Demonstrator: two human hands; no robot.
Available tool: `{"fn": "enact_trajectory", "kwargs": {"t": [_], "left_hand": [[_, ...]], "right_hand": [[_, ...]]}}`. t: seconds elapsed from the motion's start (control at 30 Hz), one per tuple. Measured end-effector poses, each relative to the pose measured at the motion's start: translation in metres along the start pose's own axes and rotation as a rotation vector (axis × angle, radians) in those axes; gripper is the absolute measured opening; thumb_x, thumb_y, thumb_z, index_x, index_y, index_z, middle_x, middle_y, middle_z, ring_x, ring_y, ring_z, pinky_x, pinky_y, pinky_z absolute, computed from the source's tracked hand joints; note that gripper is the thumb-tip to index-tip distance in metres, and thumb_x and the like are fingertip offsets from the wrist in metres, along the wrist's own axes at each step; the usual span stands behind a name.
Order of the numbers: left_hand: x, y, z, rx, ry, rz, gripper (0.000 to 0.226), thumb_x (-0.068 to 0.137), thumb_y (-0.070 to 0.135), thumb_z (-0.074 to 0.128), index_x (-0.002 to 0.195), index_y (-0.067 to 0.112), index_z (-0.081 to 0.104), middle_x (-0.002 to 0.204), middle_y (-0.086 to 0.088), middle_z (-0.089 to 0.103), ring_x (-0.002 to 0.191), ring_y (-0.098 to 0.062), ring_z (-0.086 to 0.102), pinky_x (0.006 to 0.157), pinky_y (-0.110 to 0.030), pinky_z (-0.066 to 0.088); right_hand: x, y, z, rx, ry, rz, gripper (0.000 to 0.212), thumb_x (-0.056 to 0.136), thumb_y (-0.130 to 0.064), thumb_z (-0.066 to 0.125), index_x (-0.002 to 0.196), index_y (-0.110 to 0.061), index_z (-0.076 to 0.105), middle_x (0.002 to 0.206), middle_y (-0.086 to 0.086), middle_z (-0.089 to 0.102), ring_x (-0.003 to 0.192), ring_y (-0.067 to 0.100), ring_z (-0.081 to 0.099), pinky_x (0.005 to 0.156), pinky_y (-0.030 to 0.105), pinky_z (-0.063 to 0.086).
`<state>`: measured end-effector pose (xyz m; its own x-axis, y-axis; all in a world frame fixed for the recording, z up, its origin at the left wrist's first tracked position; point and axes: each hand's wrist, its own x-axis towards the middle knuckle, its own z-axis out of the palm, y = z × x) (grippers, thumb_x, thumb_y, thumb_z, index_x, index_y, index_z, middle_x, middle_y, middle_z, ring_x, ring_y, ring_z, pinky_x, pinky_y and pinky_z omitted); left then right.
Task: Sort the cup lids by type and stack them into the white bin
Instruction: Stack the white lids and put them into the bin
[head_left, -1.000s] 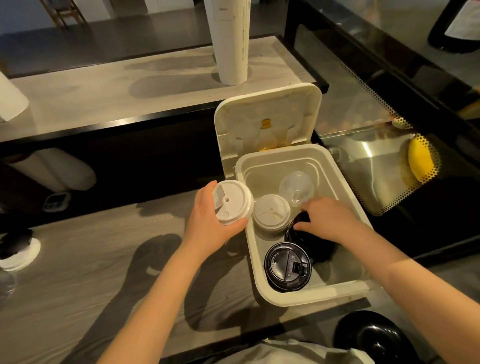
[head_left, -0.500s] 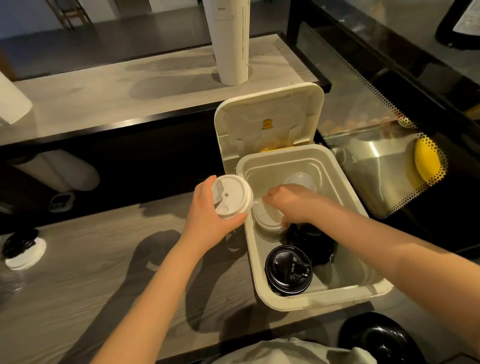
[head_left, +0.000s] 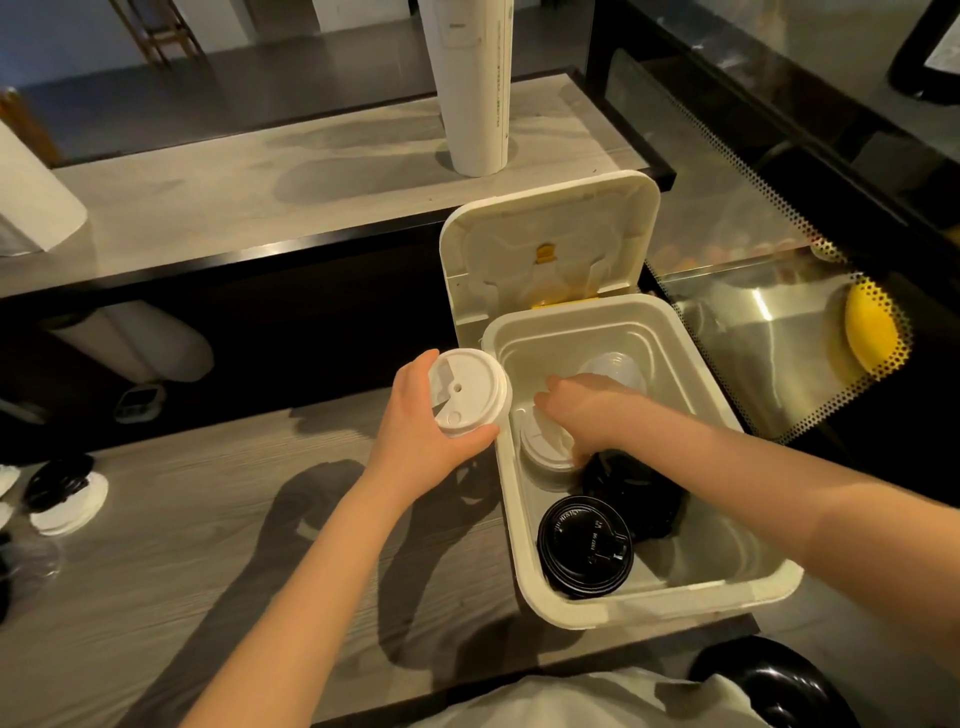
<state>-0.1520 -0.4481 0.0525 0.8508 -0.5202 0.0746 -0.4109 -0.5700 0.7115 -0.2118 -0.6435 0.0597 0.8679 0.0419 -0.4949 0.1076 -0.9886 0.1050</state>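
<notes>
The left hand holds a short nest of white lids just outside the near-left corner of the white bin, thumb and fingers wrapped around the rim with the sip-hole face turned up toward the camera. The right hand reaches into the bin with its fingers curled down over the white stack that stands against the left wall, and it seems to pinch that stack across its rim. How firmly it grips cannot be told from here. Also in the bin are 2 piles of black lids, 1 at the front and 1 behind it, partly under the right forearm, and a clear dome lid at the back. More loose lids wait on the counter at far left. These lids are probably thin moulded plastic: very light, springy, smooth and a little slippery, and they would likely flex or pop apart if squeezed on the flat top. The stiff outer rim looks like the safest hold, with the fingers spread on opposite sides. A nested set probably wants support from below or a light squeeze so that none slide out. To join the held lids to the white stack, they should go down level and centred, since a tilted lid may jam or tip the pile toward the black ones touching it.
</notes>
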Motion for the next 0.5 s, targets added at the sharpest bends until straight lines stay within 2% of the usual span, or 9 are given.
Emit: {"fn": "enact_trajectory", "kwargs": {"t": [0.1,0.17,0.27,0.4,0.43,0.5], "left_hand": [[0.004,0.008,-0.002,-0.031,0.013,0.026,0.076,0.06,0.051,0.077,0.121,0.019,0.046,0.117,-0.001,0.051,0.106,-0.017,0.049,0.084,-0.032,0.046],[0.007,0.014,-0.003,-0.006,0.02,0.059,0.069,0.061,0.048,0.077,0.117,0.024,0.047,0.112,0.006,0.051,0.105,-0.015,0.048,0.084,-0.033,0.045],[0.014,0.026,-0.002,0.102,-0.043,0.075,0.074,0.062,0.05,0.075,0.125,0.025,0.044,0.117,0.009,0.048,0.114,-0.017,0.041,0.087,-0.035,0.041],[0.029,0.05,0.008,0.327,-0.246,0.112,0.087,0.068,0.05,0.071,0.139,0.02,0.031,0.135,0.0,0.042,0.126,-0.024,0.033,0.1,-0.042,0.033],[0.033,0.057,0.011,0.403,-0.302,0.138,0.088,0.069,0.05,0.071,0.14,0.019,0.029,0.139,-0.001,0.04,0.128,-0.024,0.03,0.1,-0.042,0.03],[0.041,0.069,0.022,0.539,-0.405,0.207,0.09,0.069,0.048,0.07,0.142,0.015,0.027,0.143,-0.003,0.035,0.132,-0.025,0.029,0.102,-0.041,0.029]], "right_hand": [[-0.004,0.0,0.005,0.06,0.025,0.036,0.069,0.073,-0.04,0.077,0.127,-0.01,0.046,0.121,0.007,0.048,0.103,0.025,0.056,0.069,0.03,0.041],[-0.006,0.001,0.01,0.06,0.042,0.036,0.069,0.075,-0.043,0.074,0.128,-0.009,0.046,0.122,0.007,0.049,0.109,0.024,0.051,0.077,0.03,0.043],[-0.011,0.006,0.014,0.079,0.111,0.01,0.064,0.079,-0.044,0.07,0.127,-0.009,0.047,0.124,0.008,0.051,0.116,0.024,0.043,0.09,0.031,0.041],[-0.02,0.031,0.016,0.17,0.363,0.069,0.043,0.087,-0.026,0.06,0.126,-0.01,0.054,0.123,0.009,0.054,0.118,0.027,0.043,0.093,0.035,0.038],[-0.023,0.04,0.016,0.196,0.407,0.109,0.044,0.087,-0.024,0.059,0.129,-0.012,0.053,0.127,0.009,0.051,0.121,0.028,0.041,0.097,0.036,0.037],[-0.027,0.056,0.017,0.268,0.379,0.177,0.055,0.088,-0.026,0.06,0.14,-0.02,0.042,0.143,0.008,0.039,0.132,0.028,0.033,0.108,0.036,0.03]]}}
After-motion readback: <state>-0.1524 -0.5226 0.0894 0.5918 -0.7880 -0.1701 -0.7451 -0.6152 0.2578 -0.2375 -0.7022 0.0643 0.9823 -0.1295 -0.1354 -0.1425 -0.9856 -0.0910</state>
